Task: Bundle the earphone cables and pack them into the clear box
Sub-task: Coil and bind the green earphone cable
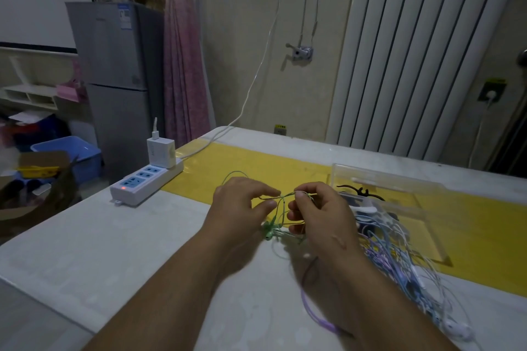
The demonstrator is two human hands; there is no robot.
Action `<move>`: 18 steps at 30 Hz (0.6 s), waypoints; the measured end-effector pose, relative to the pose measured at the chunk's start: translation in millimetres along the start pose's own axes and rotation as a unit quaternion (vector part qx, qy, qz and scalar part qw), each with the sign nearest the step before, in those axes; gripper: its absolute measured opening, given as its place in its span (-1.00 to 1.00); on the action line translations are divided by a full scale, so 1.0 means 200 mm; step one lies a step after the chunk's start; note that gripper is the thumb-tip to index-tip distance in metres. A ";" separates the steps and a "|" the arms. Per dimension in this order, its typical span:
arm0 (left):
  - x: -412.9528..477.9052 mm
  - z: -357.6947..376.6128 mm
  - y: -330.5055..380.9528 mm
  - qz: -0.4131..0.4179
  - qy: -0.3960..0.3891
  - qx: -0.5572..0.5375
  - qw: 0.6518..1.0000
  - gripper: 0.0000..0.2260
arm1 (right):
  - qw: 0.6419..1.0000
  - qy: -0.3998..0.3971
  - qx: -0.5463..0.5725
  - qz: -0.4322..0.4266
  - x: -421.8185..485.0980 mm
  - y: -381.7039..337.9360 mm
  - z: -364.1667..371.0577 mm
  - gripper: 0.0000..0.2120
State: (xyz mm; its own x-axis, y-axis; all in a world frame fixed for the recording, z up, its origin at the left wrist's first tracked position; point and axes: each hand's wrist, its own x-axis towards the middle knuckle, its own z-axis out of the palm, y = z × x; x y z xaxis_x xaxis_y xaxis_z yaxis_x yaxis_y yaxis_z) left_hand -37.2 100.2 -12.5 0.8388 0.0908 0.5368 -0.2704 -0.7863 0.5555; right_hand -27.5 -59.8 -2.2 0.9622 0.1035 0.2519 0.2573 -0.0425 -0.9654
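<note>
Between left hand point(242, 204) and right hand point(318, 216), green cable point(285, 196) seemingly runs sideways.

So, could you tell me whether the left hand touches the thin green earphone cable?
Touching. The head view shows the left hand pinching the thin green earphone cable at its fingertips.

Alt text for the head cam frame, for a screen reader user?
A person's left hand and right hand pinch a thin green earphone cable between them over a white table. To the right lies a tangle of blue, purple and white cables beside a clear box on a yellow strip; a power strip sits far left.
</note>
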 end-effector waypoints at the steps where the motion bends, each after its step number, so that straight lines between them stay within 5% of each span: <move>1: 0.00 0.00 0.00 -0.001 -0.005 0.001 1.000 -0.81 | 1.000 0.000 0.008 -0.001 0.00 0.00 0.00 -0.88; 5: 0.00 0.00 0.01 -0.012 -0.009 -0.028 0.999 -0.94 | 0.999 -0.005 0.040 0.000 0.00 -0.02 0.01 -0.85; 9: -0.01 -0.04 0.03 -0.081 0.087 -0.090 0.989 -0.88 | 0.999 0.034 0.008 -0.003 0.02 -0.03 -0.02 -0.82; 18: -0.01 -0.08 0.03 -0.220 0.151 0.024 0.964 -0.83 | 0.995 0.095 -0.019 -0.008 0.03 -0.02 -0.04 -0.77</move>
State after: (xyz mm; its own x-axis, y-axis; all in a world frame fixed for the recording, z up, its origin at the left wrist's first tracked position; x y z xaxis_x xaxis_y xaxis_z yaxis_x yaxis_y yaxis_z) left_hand -47.3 105.1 0.1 0.6903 0.5892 0.4200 0.1081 -0.6579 0.7453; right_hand -22.3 -66.1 3.9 0.9564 -0.0851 0.2793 0.2729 -0.0798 -0.9587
